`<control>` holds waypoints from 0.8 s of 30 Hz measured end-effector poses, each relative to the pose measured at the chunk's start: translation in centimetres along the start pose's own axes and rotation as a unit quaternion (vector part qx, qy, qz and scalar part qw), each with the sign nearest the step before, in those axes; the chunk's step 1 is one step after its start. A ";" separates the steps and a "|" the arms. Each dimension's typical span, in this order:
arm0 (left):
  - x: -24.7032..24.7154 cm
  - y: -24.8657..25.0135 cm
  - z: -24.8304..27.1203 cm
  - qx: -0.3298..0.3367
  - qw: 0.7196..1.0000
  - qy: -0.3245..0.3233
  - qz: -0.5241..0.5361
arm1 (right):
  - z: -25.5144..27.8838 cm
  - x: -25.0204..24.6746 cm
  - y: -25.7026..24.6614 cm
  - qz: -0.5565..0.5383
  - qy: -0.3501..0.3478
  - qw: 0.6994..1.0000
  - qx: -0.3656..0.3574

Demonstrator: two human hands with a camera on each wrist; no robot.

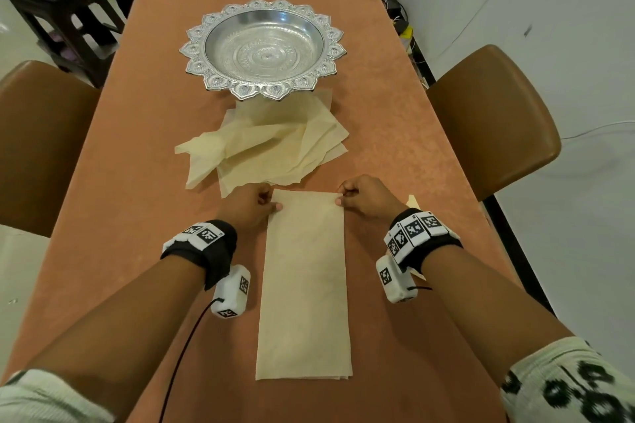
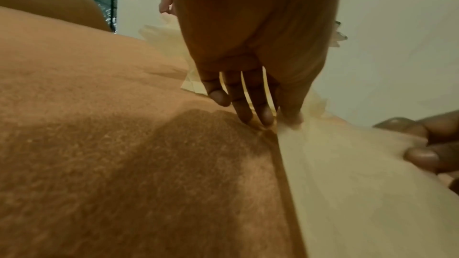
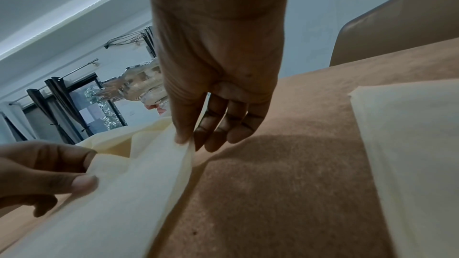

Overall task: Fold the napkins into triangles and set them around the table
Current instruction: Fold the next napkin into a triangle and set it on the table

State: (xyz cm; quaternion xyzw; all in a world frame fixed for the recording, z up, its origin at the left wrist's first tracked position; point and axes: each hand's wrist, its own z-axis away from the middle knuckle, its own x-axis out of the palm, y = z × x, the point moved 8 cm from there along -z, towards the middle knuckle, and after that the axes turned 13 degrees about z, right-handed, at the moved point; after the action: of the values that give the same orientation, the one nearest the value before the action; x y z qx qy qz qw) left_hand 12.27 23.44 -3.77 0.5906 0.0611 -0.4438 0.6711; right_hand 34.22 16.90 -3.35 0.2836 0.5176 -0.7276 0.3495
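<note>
Head view shows a cream napkin point(image 1: 305, 288) folded into a long strip, lying flat on the tabletop point(image 1: 113, 182) between both forearms. Left hand point(image 1: 256, 204) and right hand point(image 1: 360, 197) each pinch a far corner with curled fingers point(image 3: 183, 125). Just beyond lies a loose napkin pile point(image 1: 271, 141), then a silver bowl point(image 1: 263, 50).

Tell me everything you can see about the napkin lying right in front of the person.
The napkin is pale cream, thin and papery-looking, folded into a long layered rectangle running away from the person. It lies flat on the orange tablecloth. The left hand and right hand each pinch one far corner; the right wrist view shows that corner's edge lifted slightly.
</note>
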 end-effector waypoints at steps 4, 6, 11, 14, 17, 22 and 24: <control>-0.1 0.4 -0.5 -0.009 0.998 0.003 0.060 | -0.6 -0.1 -0.6 0.023 -0.004 1.000 -0.015; -0.3 0.6 -0.9 -0.009 0.997 0.021 0.080 | -0.9 -0.2 -0.7 0.045 -0.001 0.999 -0.014; -0.5 0.4 -1.5 -0.028 0.991 0.041 0.124 | -1.6 -0.7 -1.5 0.087 0.024 0.996 -0.017; -1.0 0.7 -1.2 -0.012 0.992 0.060 0.111 | -1.5 -0.8 -1.9 0.116 0.033 0.993 -0.017; -1.6 2.4 0.4 0.059 0.993 0.077 0.068 | -0.4 -1.3 -2.6 0.126 0.085 0.988 -0.032; -3.0 5.0 6.5 0.252 0.953 0.145 -0.088 | 5.8 -1.1 -4.4 0.150 0.229 0.956 -0.107; -3.0 4.5 8.6 0.284 0.944 0.141 -0.091 | 8.9 -0.4 -5.4 0.157 0.266 0.941 -0.137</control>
State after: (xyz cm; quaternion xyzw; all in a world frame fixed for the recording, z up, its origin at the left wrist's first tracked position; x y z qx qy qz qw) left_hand 9.70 17.33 3.94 0.8052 0.0802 -0.4137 0.4173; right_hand 29.68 9.66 2.65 0.4940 0.6355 -0.4835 0.3439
